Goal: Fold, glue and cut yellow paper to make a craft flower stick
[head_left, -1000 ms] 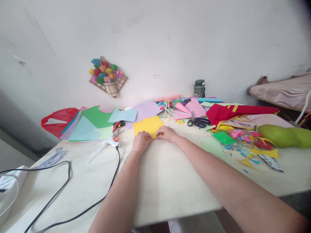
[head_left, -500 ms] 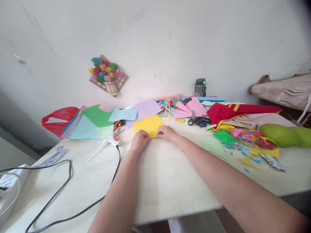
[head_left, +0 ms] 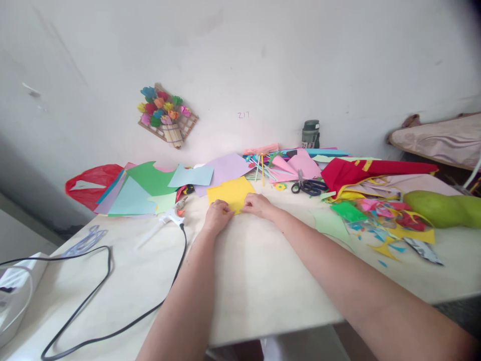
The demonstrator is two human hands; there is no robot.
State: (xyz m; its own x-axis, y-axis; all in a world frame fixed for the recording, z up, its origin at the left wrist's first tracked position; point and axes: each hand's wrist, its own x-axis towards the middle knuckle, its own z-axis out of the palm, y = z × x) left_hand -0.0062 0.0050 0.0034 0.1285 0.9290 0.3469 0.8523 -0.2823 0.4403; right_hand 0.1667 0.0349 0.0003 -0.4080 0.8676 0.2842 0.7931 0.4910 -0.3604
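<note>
A sheet of yellow paper (head_left: 232, 189) lies on the table in front of me. At its near left edge, my left hand (head_left: 218, 215) is closed with its fingers pinching the paper. My right hand (head_left: 258, 205) pinches the near right edge, a short gap away from the left. Between the two hands the near edge looks narrowly rolled or folded, though the fingertips partly hide it. To the left of my left hand rests a white hot glue gun (head_left: 173, 216), its black cord trailing toward me.
Coloured sheets, including green paper (head_left: 150, 179), lie at the back left. Dark-handled scissors (head_left: 308, 187) sit right of the hands. Farther right are a red and yellow cloth (head_left: 361, 173), paper scraps and a green gourd-like shape (head_left: 432, 208). A power strip (head_left: 22, 291) stands at the left.
My hands hold nearly the same place on the yellow paper's near edge, with only slight finger movement. The whole view has shifted very slightly.
</note>
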